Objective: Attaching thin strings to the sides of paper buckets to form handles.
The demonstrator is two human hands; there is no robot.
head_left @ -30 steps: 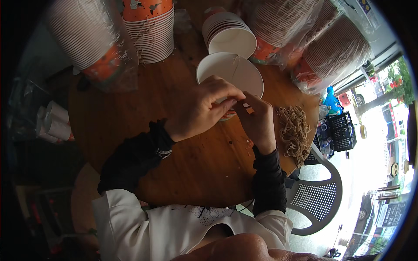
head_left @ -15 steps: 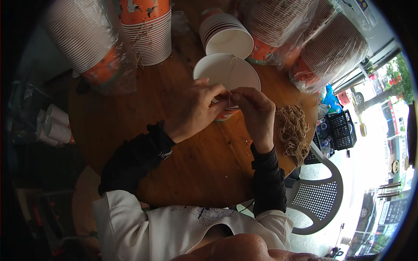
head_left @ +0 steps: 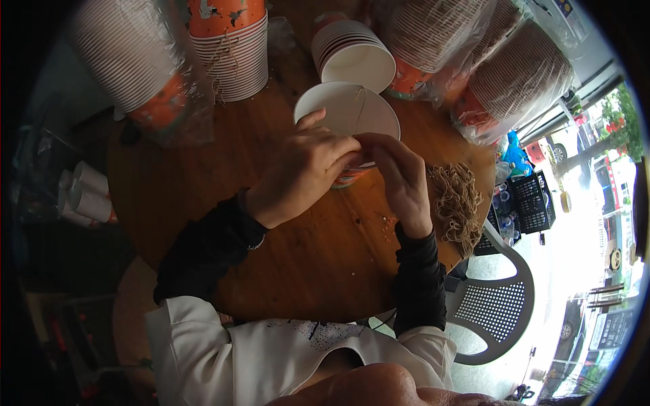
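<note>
Our left hand [head_left: 308, 166] curls its fingers closed over the near rim of a white paper bowl [head_left: 347, 111] on the bench [head_left: 203, 183]; our right hand [head_left: 401, 179] pinches that rim too, beside a string bundle [head_left: 457, 199].

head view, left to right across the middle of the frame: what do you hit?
White cup stacks lying on their sides → left hand → right hand → bundle of tan strings → black crate. The paper bowl the hands hold overlaps both, so it is left out.
</note>
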